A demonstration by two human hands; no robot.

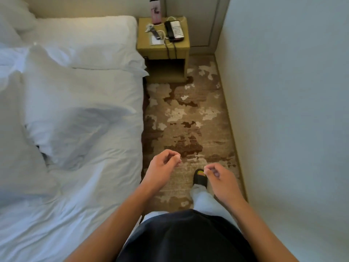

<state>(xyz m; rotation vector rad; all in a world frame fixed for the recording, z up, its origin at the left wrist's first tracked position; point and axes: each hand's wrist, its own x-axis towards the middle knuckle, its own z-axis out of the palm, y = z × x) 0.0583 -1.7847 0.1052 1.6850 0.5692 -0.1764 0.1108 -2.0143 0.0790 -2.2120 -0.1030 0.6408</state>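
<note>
My left hand hangs in the air over the carpet, just right of the bed's edge, fingers loosely curled and holding nothing. My right hand is level with it a little to the right, also loosely curled and empty, above my foot in a black slipper. A bed with a rumpled white duvet and white pillows fills the left half of the view.
A yellowish nightstand stands at the bed's head with a black telephone, cables, a card and a pink bottle. A patterned brown carpet strip runs between the bed and the pale wall on the right.
</note>
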